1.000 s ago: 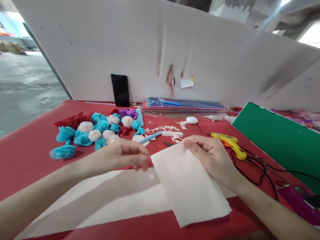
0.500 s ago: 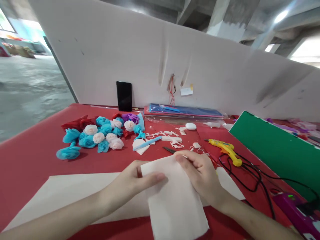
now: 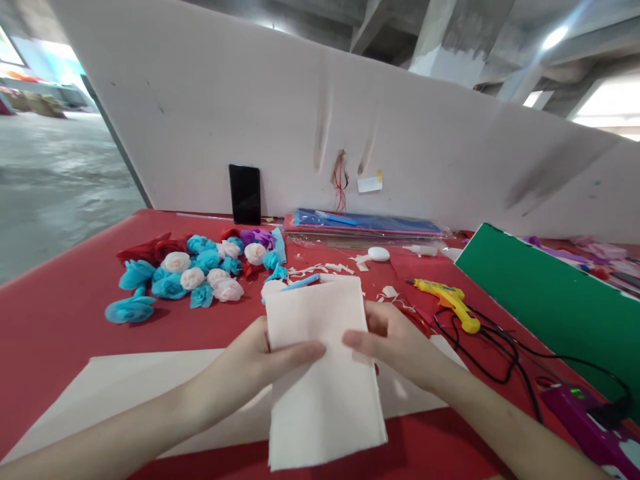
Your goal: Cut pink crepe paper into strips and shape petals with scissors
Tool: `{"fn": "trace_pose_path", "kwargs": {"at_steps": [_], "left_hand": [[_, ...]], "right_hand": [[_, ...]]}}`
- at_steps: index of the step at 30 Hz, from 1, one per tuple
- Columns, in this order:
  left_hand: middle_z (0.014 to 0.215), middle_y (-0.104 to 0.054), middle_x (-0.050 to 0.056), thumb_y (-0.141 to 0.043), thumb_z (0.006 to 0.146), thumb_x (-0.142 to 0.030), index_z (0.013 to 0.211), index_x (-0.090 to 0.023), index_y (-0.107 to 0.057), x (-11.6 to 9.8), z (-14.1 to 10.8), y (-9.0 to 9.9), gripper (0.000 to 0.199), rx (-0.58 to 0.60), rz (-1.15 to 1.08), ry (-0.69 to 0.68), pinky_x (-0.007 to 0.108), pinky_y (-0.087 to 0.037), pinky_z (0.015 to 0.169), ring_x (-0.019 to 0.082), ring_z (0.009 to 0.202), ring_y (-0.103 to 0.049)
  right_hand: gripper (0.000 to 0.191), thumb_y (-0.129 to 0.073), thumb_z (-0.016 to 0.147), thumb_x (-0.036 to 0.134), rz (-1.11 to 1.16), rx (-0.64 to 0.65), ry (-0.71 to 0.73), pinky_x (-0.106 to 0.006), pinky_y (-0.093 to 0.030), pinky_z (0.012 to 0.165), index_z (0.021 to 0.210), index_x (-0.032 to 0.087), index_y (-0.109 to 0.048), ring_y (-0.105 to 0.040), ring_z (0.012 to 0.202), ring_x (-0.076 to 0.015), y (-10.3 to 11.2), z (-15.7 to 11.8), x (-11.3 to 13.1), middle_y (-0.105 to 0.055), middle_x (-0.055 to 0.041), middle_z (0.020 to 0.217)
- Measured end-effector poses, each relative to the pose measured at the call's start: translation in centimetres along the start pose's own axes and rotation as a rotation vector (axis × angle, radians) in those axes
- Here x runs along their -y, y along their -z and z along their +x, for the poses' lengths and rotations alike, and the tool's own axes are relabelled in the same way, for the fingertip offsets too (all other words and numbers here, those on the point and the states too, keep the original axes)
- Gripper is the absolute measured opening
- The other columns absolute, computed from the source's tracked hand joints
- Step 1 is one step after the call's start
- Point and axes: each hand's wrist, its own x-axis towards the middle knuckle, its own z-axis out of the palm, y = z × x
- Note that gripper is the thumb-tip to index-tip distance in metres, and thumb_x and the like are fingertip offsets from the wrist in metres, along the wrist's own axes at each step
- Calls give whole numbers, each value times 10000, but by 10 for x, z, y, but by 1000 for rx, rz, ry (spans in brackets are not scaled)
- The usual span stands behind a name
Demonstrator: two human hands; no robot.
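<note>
Both hands now have the white piece of paper (image 3: 325,413) between them, which is the main change. A second ago only the right hand (image 3: 400,343) had it, at the top corner, while the left hand (image 3: 250,365) was off to the side, fingers loosely curled and clear of the paper. By half a second ago the left hand had come to the left edge. Since then the right hand has slid from the top edge down to the right edge, so the two grips face each other at nearly the same height. Each hand is closed to a pinch, thumb flat on the front; the left fingers are hidden behind the paper, and the right ones show only in part, curled at its edge. The piece has also turned from a slant to stand almost straight, held in front of the long white sheet (image 3: 150,380) that lies across the red counter (image 3: 65,313). Its right and bottom edges look doubled, so it is probably folded or layered. For the work in hand, this seems to mean the paper is being squared up and is under better control than with one hand. Beyond it, the fabric flowers (image 3: 204,260) and yellow glue gun (image 3: 445,293) lie where they were, apart from both hands.
</note>
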Motion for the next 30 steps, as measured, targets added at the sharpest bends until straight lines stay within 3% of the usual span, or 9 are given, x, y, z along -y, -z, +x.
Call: {"fn": "trace_pose_path", "kwargs": {"at_steps": [2, 6, 14, 20, 23, 25, 30], "left_hand": [[904, -755, 25, -716, 742, -350, 1068, -192, -662, -4, 2, 3, 366, -36, 15, -42, 245, -559, 703, 222, 868, -692], [881, -755, 11, -730, 726, -367, 954, -195, -677, -5, 8, 8, 290, -56, 66, -95, 209, -548, 664, 212, 867, -691], [728, -734, -15, -692, 765, -344, 738, -188, -724, -4, 4, 15, 162, -22, 104, -112, 152, -479, 562, 138, 682, -652], [783, -722, -38, -641, 808, -273, 756, -211, -743, -2, 4, 21, 130, 25, 3, -214, 141, -480, 628, 102, 723, -617], [827, -721, -41, -620, 770, -136, 795, -234, -757, -4, 1, 21, 171, 12, -20, -264, 126, -475, 619, 93, 720, -624], [759, -708, -41, -571, 763, -108, 741, -226, -762, -6, -2, 20, 226, 46, -49, -288, 104, -436, 510, 65, 602, -607], [672, -681, -45, -511, 789, -94, 671, -206, -743, -6, -2, 22, 284, 115, -79, -311, 102, -403, 439, 46, 527, -590]], "right_hand": [[298, -648, 759, 434, 81, 110, -51, -235, -427, 554, 888, 167, -615, -454, 529, -89, 2, 1, 1, -537, 18, 668], [249, -584, 825, 381, 149, 104, -20, -247, -458, 601, 959, 174, -617, -503, 566, -90, 3, 2, -3, -570, 7, 718], [170, -613, 830, 345, 215, -9, 131, -185, -421, 463, 848, 177, -630, -497, 476, -64, 9, 6, -8, -570, 26, 638], [173, -552, 879, 222, 277, 113, 201, -135, -320, 398, 959, 272, -697, -372, 428, -24, 15, 4, -9, -456, 65, 579], [324, -478, 851, 77, 335, 178, 207, -132, -313, 412, 908, 275, -728, -401, 443, -14, 16, 2, -7, -511, 52, 622], [377, -443, 806, 27, 372, 196, 196, -135, -323, 427, 831, 253, -744, -429, 463, -15, 16, 1, -6, -567, 35, 661], [343, -445, 770, 28, 462, 234, 184, -136, -309, 399, 724, 194, -741, -427, 437, -16, 15, 1, -5, -607, 18, 639]]}}
